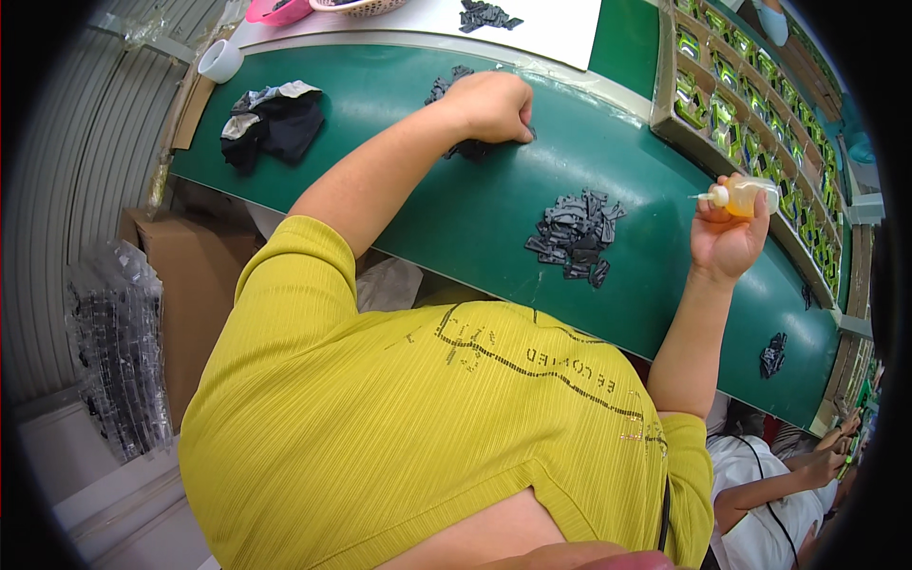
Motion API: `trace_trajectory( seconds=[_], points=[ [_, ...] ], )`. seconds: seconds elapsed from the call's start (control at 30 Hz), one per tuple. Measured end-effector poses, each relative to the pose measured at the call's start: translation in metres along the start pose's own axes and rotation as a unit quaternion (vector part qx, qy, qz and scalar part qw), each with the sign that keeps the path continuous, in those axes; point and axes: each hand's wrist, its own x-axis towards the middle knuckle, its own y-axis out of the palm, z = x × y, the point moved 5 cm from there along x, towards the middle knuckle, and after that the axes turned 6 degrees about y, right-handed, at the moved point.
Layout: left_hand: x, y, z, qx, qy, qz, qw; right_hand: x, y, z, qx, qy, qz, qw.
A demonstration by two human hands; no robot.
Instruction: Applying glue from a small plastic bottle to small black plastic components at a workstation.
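My left hand [492, 103] reaches over the green table with its fingers pinched together. A small dark plastic piece [531, 136] just shows at the fingertips; most of it is hidden. Beneath and behind that hand lie more dark grey pieces [465, 149], partly covered by it. My right hand [727, 233] is raised above the table on the right, its fingers wrapped round a clear squeeze bottle [746, 197]. The bottle holds orange-yellow liquid and is tilted sideways, its thin nozzle pointing left. Between my hands sits a loose heap of flat dark grey plastic parts [575, 233].
A dark cloth bundle [274, 123] and a white roll [220, 61] lie at the left. Along the far right, a partitioned tray [698, 142] holds green-and-black items. A pink basket [278, 9] stands on the white board [418, 28]. A co-worker [769, 484] sits at right.
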Motion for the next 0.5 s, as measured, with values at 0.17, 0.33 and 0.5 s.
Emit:
trace_trajectory(
  seconds=[0.17, 0.33, 0.5],
  points=[
    [-0.001, -0.002, -0.016, -0.007, 0.000, -0.009, 1.000, -0.006, -0.002, -0.009, 0.014, 0.023, -0.015, 1.000],
    [0.003, 0.016, -0.058, -0.349, 0.068, -0.048, 0.933, -0.008, 0.002, -0.025, 0.002, 0.037, 0.037, 0.999],
    [0.030, 0.066, -0.066, -0.616, -0.007, 0.023, 0.787, -0.004, 0.012, -0.041, -0.099, -0.062, 0.055, 0.992]
  ],
)
